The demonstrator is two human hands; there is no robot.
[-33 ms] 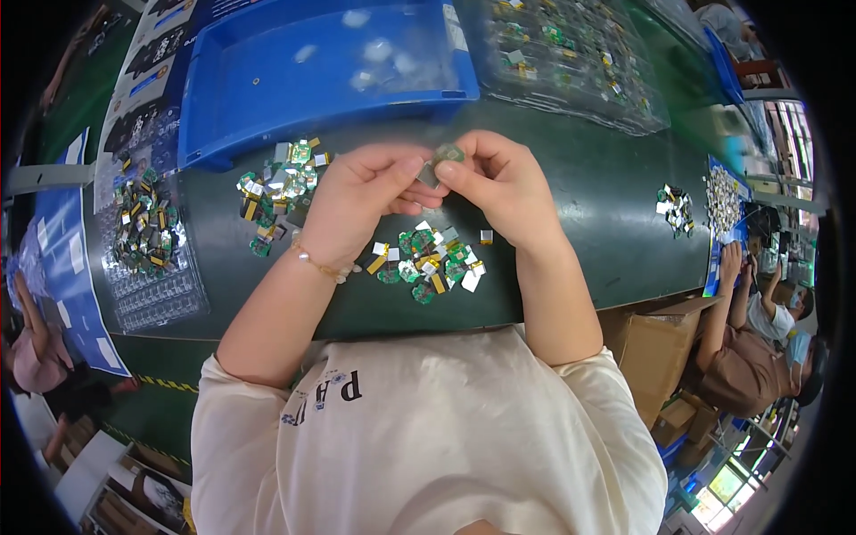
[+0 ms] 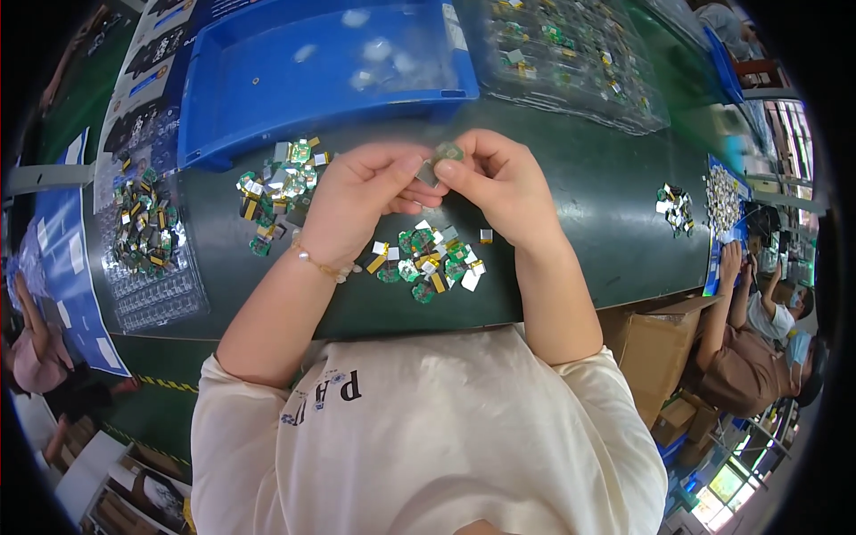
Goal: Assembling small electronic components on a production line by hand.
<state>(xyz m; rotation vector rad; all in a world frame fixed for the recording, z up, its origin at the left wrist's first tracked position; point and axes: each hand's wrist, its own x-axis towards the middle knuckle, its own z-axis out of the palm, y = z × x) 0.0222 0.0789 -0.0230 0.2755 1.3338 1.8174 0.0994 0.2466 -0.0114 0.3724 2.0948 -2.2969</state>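
Note:
Both hands meet over the middle of the dark green tabletop [image 2: 588,205]. Between the thumb and fingers of my right hand [image 2: 499,183] is a small green circuit board [image 2: 448,152]. My left hand [image 2: 370,183] pinches a flat grey piece [image 2: 428,175] at the board's lower left. Whether the two pieces are joined is hidden by the fingertips. Just below the hands lies a loose pile of small circuit boards [image 2: 428,263] with white and yellow tabs. Another heap of such boards [image 2: 285,178] sits beside my left wrist, partly behind it.
Beyond the hands stands a blue plastic bin [image 2: 330,111] holding crumpled clear bits. Clear trays of boards [image 2: 580,62] are stacked at far right. On the left, a clear tray [image 2: 160,299] carries more boards. A small pile [image 2: 675,211] lies right, near a seated person [image 2: 749,357] and a cardboard box [image 2: 655,357].

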